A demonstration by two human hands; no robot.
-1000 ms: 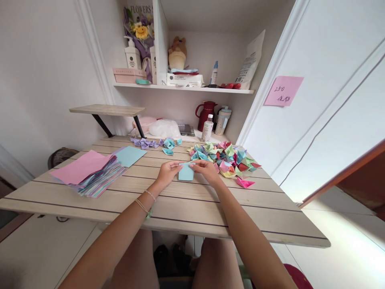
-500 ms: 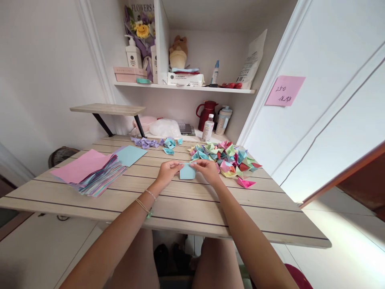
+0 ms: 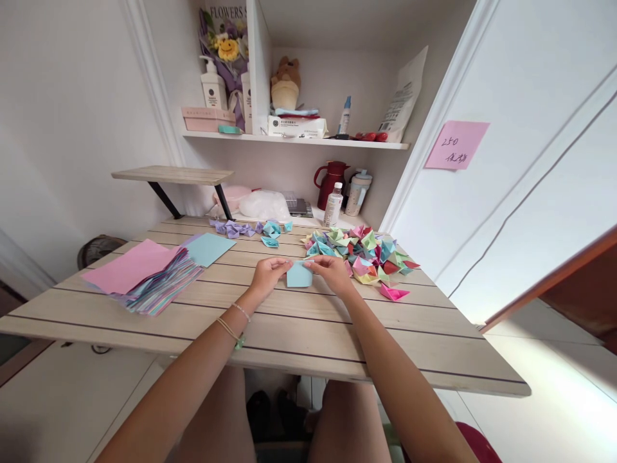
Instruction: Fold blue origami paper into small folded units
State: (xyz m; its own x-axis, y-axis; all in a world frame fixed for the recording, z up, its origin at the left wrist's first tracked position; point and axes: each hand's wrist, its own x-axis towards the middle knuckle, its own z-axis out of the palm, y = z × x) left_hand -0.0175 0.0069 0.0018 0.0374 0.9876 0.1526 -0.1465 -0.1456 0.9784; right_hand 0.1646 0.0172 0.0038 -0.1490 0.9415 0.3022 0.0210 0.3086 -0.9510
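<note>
Both hands [image 3: 268,278] pinching light-blue paper [image 3: 299,276], capped bottle [image 3: 332,209] near red jug [image 3: 330,179], contents unclear

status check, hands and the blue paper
Left hand, right hand: both pinching blue paper near its far edge. Folded paper pile close by right hand.

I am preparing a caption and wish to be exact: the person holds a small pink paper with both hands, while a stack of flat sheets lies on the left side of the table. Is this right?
Not quite: the small paper held by the left hand and right hand is light blue, not pink, as the head view shows. The rest stands.
</note>
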